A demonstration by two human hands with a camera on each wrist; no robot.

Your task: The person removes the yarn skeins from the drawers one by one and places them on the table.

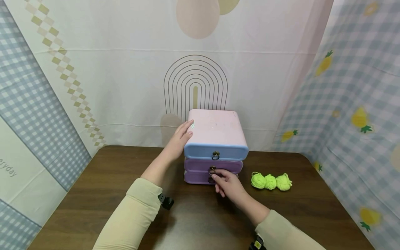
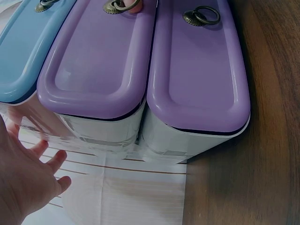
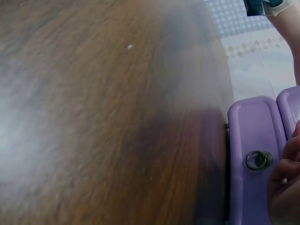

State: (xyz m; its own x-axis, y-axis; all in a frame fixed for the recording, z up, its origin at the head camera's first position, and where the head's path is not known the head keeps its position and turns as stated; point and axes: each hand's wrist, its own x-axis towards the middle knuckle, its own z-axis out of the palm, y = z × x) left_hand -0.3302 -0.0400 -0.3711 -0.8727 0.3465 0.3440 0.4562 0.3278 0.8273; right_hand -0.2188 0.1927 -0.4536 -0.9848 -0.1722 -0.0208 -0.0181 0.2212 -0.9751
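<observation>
A small three-tier drawer cabinet with a pink top (image 1: 215, 128) stands at the back of the table. Its top drawer (image 1: 200, 152) is blue; the middle drawer (image 2: 96, 56) and bottom drawer (image 2: 201, 65) are purple, each with a bronze ring pull. My left hand (image 1: 176, 142) rests against the upper left side of the cabinet, fingers extended and spread. With thumb and forefinger, my right hand (image 1: 230, 185) pinches the middle drawer's ring pull (image 1: 212, 170). That drawer's front sits close in line with the others. The bottom ring pull (image 3: 258, 160) hangs free below the right hand.
Several bright yellow-green balls of yarn (image 1: 270, 181) lie in a row on the dark wooden table (image 1: 312, 208), right of the cabinet. A patterned cloth (image 1: 134, 86) hangs right behind the cabinet, and checked cloth (image 1: 350, 90) closes off the right side.
</observation>
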